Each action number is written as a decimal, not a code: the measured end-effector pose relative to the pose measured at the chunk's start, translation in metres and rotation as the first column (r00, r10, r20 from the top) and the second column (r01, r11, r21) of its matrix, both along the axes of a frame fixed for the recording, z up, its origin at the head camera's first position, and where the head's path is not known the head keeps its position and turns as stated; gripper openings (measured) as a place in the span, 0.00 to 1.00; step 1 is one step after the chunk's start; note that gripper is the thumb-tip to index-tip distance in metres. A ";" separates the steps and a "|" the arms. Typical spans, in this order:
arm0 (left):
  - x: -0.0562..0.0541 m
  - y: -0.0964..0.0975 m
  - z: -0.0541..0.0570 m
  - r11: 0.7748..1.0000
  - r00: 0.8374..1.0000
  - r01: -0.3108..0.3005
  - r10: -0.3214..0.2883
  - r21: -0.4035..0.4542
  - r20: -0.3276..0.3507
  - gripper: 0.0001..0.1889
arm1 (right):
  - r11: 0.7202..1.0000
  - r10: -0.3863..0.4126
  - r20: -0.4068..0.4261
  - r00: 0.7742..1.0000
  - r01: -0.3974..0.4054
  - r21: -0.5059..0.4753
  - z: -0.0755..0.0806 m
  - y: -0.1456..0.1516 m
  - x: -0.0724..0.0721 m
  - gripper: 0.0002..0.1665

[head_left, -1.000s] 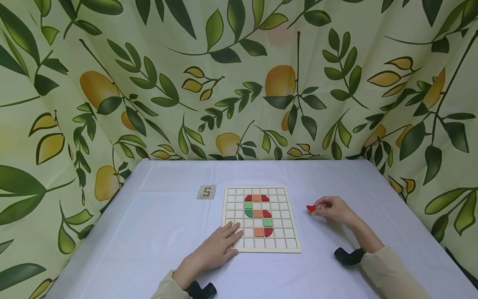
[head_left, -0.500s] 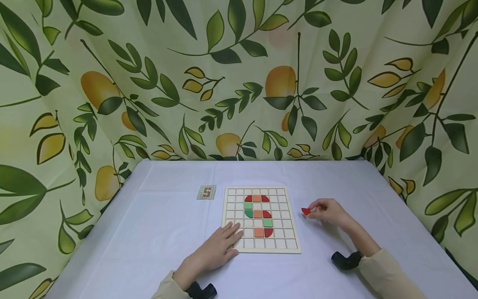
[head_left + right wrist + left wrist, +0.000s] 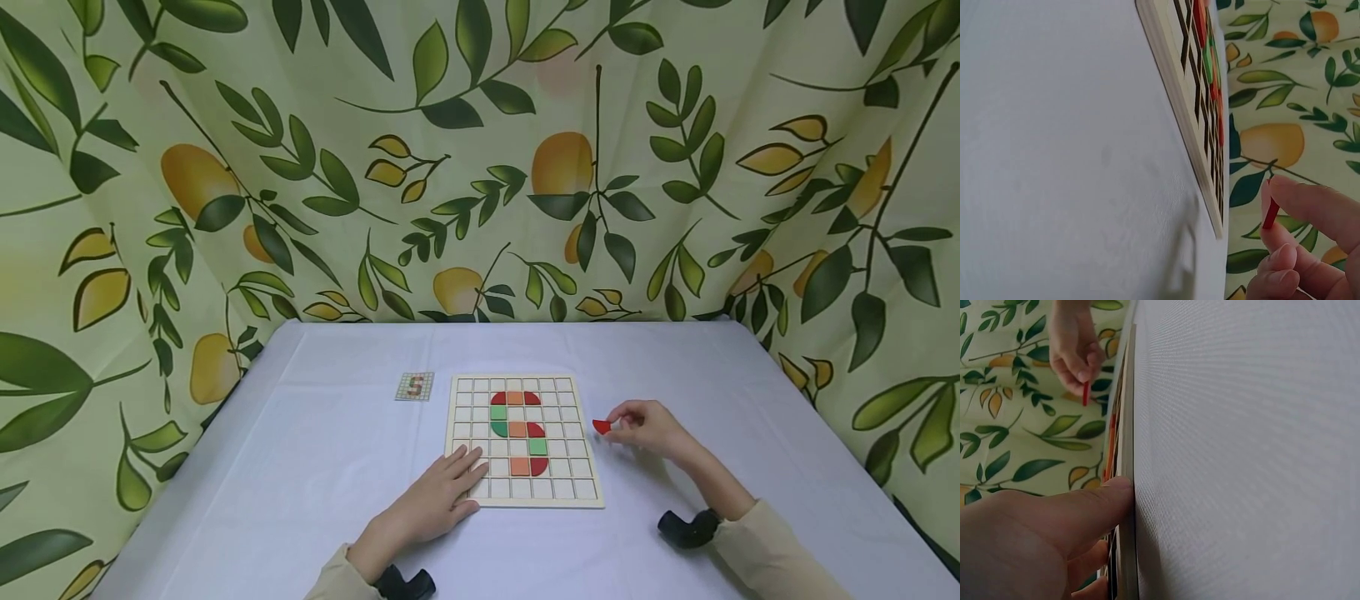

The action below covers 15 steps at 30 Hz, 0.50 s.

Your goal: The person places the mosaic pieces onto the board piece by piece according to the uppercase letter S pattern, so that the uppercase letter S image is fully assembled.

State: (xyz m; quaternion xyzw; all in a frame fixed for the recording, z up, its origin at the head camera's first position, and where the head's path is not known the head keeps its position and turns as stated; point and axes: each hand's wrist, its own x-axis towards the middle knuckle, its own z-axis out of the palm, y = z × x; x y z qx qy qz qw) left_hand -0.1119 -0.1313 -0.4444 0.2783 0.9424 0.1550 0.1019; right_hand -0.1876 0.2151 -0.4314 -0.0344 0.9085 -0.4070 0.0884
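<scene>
A square wooden grid board (image 3: 558,488) lies on the table, with red, orange and green tiles set in its cells in an S-like shape. My left hand (image 3: 431,498) rests on the board's lower left corner, fingers spread and straight, the thumb at its near edge in the left wrist view. Just off the board's right side, my right hand (image 3: 647,427) pinches a red quarter-round tile (image 3: 602,427) between thumb and fingers. In the right wrist view that red tile (image 3: 1270,214) shows edge-on, held above the tabletop.
A small pattern card (image 3: 415,386) printed with a coloured S on a grid lies left of the board's far corner. White cloth covers the table (image 3: 315,433). A leaf-and-fruit curtain (image 3: 480,167) hangs behind. Black wrist devices (image 3: 686,530) sit beneath both forearms.
My right hand has moved left toward the board, carrying the red quarter-round tile along. The left hand has stayed in place on the board.
</scene>
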 end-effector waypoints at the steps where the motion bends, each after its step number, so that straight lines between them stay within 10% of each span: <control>1: 0.000 0.000 0.000 1.000 1.000 0.002 -0.002 0.002 -0.001 0.28 | 1.000 0.003 0.000 1.000 -0.003 -0.001 0.000 -0.001 0.000 0.18; 15: -0.001 0.000 -0.001 1.000 1.000 -0.005 0.005 -0.006 -0.001 0.28 | 0.998 0.047 0.006 0.999 -0.047 -0.051 0.001 -0.017 0.005 0.17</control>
